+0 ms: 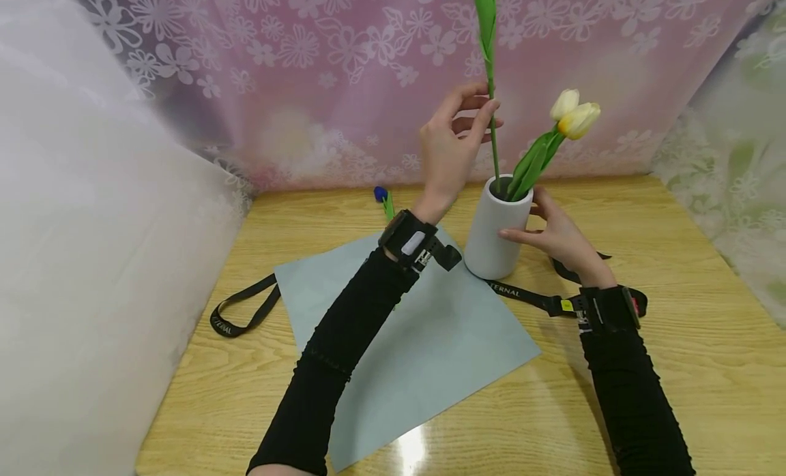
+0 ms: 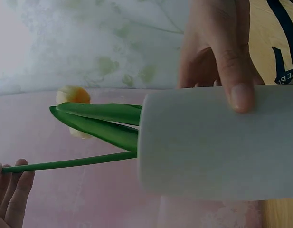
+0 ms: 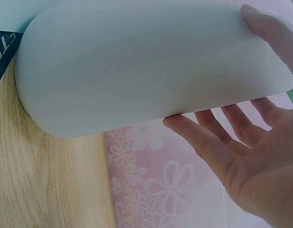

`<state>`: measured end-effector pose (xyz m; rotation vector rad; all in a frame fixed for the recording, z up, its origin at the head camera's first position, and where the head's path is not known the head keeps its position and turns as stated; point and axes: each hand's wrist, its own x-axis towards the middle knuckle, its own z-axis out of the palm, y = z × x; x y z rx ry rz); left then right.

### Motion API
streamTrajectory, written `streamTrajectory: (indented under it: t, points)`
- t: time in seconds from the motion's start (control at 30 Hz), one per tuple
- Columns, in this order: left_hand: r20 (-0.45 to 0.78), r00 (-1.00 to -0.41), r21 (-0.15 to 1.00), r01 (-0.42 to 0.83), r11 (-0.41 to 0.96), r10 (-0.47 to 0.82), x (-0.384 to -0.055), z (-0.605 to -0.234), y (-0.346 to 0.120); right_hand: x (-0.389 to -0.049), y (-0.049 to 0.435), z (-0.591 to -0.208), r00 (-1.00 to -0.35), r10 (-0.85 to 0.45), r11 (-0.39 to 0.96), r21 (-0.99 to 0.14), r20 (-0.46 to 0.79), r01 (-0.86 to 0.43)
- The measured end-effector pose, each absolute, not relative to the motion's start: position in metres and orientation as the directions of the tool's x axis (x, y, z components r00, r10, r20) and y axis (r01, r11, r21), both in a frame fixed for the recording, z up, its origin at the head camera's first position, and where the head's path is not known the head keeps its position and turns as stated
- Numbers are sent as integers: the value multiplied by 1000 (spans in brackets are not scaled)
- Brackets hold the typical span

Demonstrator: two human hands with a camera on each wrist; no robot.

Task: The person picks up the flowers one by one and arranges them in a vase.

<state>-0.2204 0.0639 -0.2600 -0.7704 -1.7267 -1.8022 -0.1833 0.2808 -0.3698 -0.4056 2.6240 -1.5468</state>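
Observation:
My left hand pinches the green stem of a long flower between thumb and fingers; its bloom lies above the head view. The stem's lower end goes into the mouth of a white vase, which stands upright at the back of the table. Thumb on one side and fingers on the other, my right hand holds the vase near its rim. Two white-yellow tulips with green leaves lean to the right out of the vase. In the left wrist view, the same stem enters beside the leaves.
A grey-blue paper sheet lies on the wooden table, partly under my left forearm. Behind it a blue flower shows, mostly hidden. A black lettered ribbon passes near the vase, and a ribbon loop lies left.

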Motion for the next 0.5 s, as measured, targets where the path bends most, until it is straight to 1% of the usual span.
streamTrajectory:
  t: [0.13, 0.3, 0.5]
  points:
    - [709, -702, 702, 711, 23, 65, -225, -273, 69, -183, 280, -370, -964, -257, 458, -870, 69, -184]
    - [641, -756, 750, 654, 102, 137, -225, -288, 72, -183, 279, -370, -964, -258, 446, -877, 64, -178]
    - [609, -764, 737, 645, 202, 214, -225, -307, 72, -183, 280, -370, -965, -256, 460, -869, 64, -180]
